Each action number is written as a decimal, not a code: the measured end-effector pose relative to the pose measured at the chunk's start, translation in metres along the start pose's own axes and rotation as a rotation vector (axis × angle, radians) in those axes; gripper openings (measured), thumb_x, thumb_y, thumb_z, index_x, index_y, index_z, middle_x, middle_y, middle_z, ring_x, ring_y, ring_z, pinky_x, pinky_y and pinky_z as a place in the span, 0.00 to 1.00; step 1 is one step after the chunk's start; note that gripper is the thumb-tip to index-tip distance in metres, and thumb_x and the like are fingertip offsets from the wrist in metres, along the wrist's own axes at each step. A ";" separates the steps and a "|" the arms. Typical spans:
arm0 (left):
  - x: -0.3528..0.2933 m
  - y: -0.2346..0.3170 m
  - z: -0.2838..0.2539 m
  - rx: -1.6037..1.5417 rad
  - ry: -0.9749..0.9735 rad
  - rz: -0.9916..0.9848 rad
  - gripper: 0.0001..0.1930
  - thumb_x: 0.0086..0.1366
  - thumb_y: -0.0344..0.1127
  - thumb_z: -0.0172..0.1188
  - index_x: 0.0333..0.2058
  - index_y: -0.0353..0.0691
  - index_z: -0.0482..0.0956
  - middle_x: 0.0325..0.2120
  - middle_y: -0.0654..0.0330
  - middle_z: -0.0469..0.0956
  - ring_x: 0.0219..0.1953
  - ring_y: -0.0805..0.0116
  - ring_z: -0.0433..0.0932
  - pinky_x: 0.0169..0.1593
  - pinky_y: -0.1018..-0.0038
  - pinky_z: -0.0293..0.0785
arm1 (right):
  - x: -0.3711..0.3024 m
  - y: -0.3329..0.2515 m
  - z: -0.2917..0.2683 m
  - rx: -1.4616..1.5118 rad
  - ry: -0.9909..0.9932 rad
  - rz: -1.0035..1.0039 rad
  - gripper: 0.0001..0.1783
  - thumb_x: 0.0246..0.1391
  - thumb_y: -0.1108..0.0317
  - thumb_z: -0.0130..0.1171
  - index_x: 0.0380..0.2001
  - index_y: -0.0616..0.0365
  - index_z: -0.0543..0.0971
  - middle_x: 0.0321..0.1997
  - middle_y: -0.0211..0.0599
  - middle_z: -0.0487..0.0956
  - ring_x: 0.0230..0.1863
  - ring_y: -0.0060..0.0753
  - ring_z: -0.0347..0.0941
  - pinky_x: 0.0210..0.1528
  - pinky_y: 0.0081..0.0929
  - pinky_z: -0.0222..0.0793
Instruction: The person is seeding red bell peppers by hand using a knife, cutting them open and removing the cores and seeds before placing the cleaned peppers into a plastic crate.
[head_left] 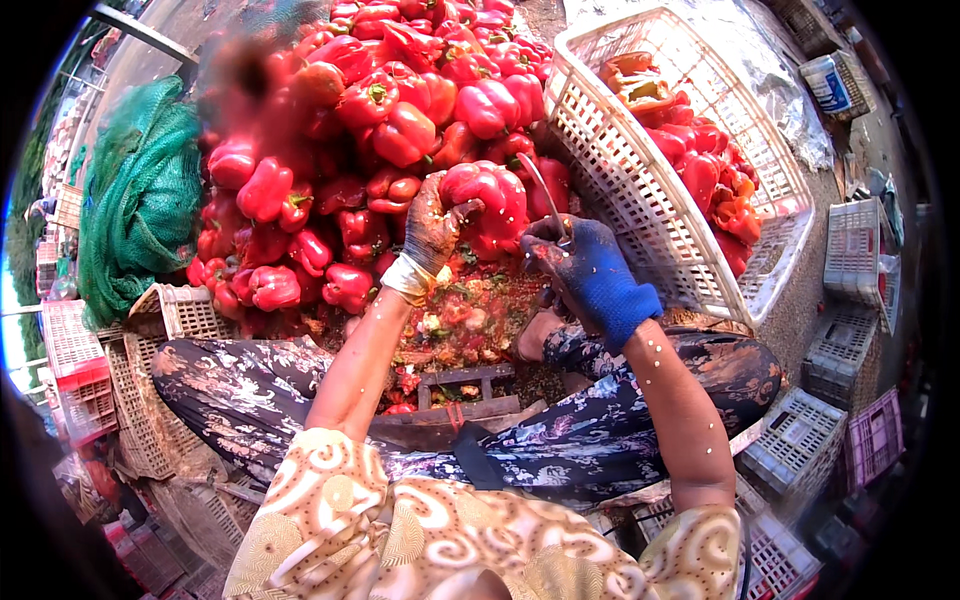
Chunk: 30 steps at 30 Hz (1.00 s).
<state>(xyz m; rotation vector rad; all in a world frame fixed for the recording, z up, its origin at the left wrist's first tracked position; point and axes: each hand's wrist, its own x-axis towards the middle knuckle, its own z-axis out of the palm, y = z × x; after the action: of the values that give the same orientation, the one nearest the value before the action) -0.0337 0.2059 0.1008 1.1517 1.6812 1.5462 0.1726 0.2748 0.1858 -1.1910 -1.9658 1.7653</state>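
My left hand [432,228], in a soiled glove with a pale cuff, grips a large red bell pepper [490,200] at the near edge of a big heap of red peppers [370,110]. My right hand [590,272], in a blue glove, holds a thin metal knife [545,195] whose blade points up toward that pepper. Below both hands lies a mess of pepper cores and seeds [455,320] on the ground.
A white plastic crate [620,170] tilted at the right holds cut red peppers [705,170]. A green net [140,200] lies at the left. Several crates stand around: [170,310], [860,250], [800,440]. My patterned lap [300,400] fills the foreground.
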 end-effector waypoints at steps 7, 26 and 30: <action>0.001 0.044 0.005 -0.241 0.151 0.073 0.18 0.62 0.27 0.61 0.50 0.38 0.70 0.41 0.63 0.76 0.43 0.76 0.75 0.45 0.79 0.76 | 0.008 -0.011 0.015 -0.075 -0.124 -0.072 0.13 0.54 0.64 0.59 0.36 0.64 0.77 0.28 0.49 0.78 0.30 0.43 0.77 0.30 0.32 0.70; -0.020 0.121 -0.009 -0.753 -0.046 -0.015 0.26 0.60 0.47 0.64 0.51 0.36 0.72 0.42 0.61 0.77 0.44 0.70 0.76 0.52 0.71 0.71 | -0.007 -0.066 0.001 0.268 -0.162 -0.280 0.24 0.51 0.59 0.65 0.47 0.60 0.74 0.28 0.31 0.77 0.22 0.16 0.72 0.21 0.14 0.65; -0.037 0.101 -0.011 -1.026 -0.069 -0.111 0.23 0.65 0.43 0.57 0.54 0.36 0.69 0.46 0.57 0.76 0.49 0.64 0.76 0.55 0.67 0.71 | -0.024 -0.064 -0.006 0.534 -0.270 0.038 0.18 0.52 0.52 0.64 0.31 0.56 0.78 0.17 0.24 0.73 0.15 0.14 0.68 0.16 0.14 0.59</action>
<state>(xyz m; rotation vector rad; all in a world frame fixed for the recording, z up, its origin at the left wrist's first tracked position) -0.0052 0.1639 0.1960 0.5274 0.6653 1.8816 0.1658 0.2665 0.2532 -0.8459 -1.4374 2.3677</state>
